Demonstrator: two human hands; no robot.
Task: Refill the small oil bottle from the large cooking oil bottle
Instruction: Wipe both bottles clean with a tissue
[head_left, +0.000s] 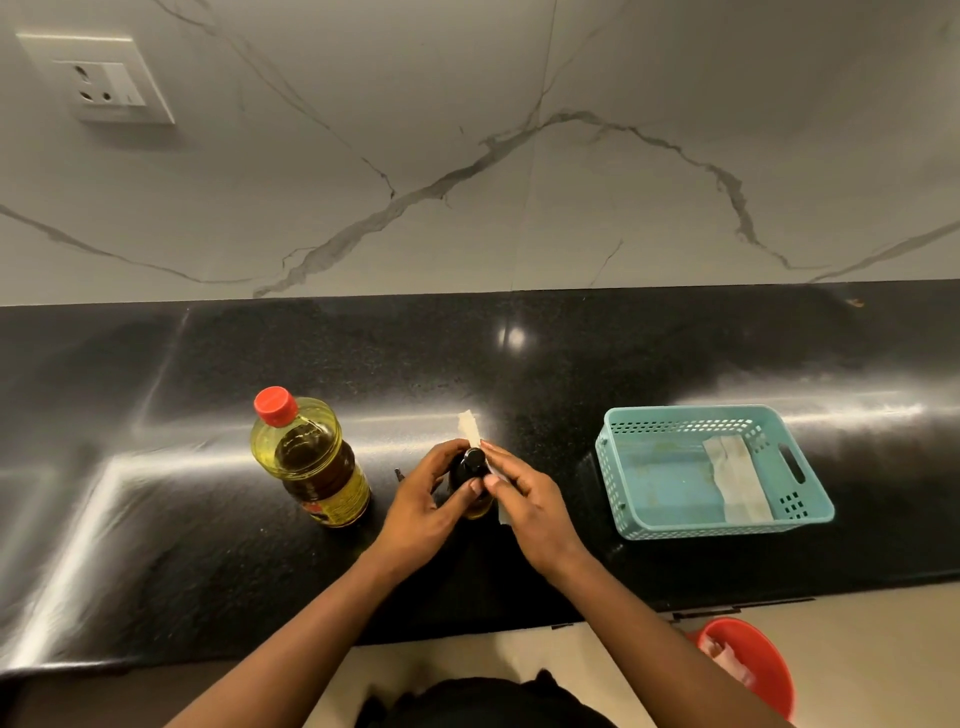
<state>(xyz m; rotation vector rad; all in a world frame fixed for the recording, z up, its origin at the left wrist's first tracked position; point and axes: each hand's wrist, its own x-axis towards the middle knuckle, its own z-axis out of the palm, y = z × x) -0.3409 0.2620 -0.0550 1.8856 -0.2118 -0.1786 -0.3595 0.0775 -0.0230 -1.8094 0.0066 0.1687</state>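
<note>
The large cooking oil bottle stands upright on the black counter, left of centre, with its red cap on and yellow oil inside. The small oil bottle with a black top stands just right of it. My left hand wraps around its body from the left. My right hand touches the black top from the right, with fingertips on the cap. Most of the small bottle's body is hidden behind my fingers. A pale strip of tape or paper sticks out behind the small bottle.
A teal plastic basket holding a pale folded strip sits on the counter to the right. A red bucket stands on the floor below the counter edge. A wall socket is at the upper left on the marble backsplash.
</note>
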